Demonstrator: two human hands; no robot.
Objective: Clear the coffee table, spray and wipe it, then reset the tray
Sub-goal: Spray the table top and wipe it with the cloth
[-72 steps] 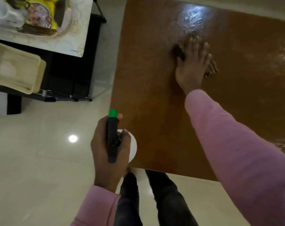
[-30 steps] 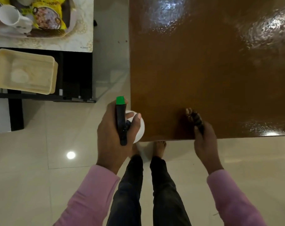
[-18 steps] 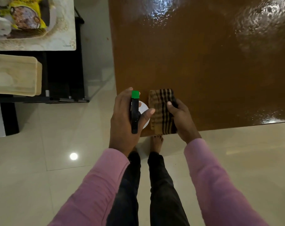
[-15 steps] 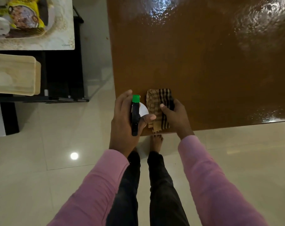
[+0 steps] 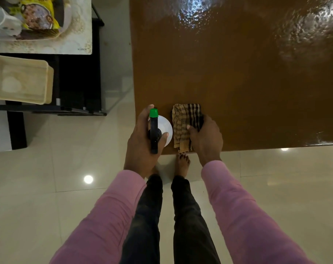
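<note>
The brown coffee table (image 5: pixel 238 73) fills the upper right, its glossy top wet in patches. My left hand (image 5: pixel 141 141) grips a spray bottle (image 5: pixel 161 128) with a white body, black trigger head and green nozzle, held at the table's near left corner. Beside it, a folded yellow and black checked cloth (image 5: pixel 184 124) lies on the table near its front edge. My right hand (image 5: pixel 205 138) holds the cloth, thumb on top and fingers round its right side.
At upper left a white tray (image 5: pixel 70 42) carries a white cup (image 5: pixel 2 21) and a yellow snack packet (image 5: pixel 40 18). Below it a cream plastic bin (image 5: pixel 23 80) sits on a black stand (image 5: pixel 78 82). Pale tiled floor (image 5: pixel 47 187) lies around my legs and bare feet.
My right hand dragged the cloth from the table's far middle to the near left corner, where it now lies folded. The left hand with the bottle stayed close to that corner.
</note>
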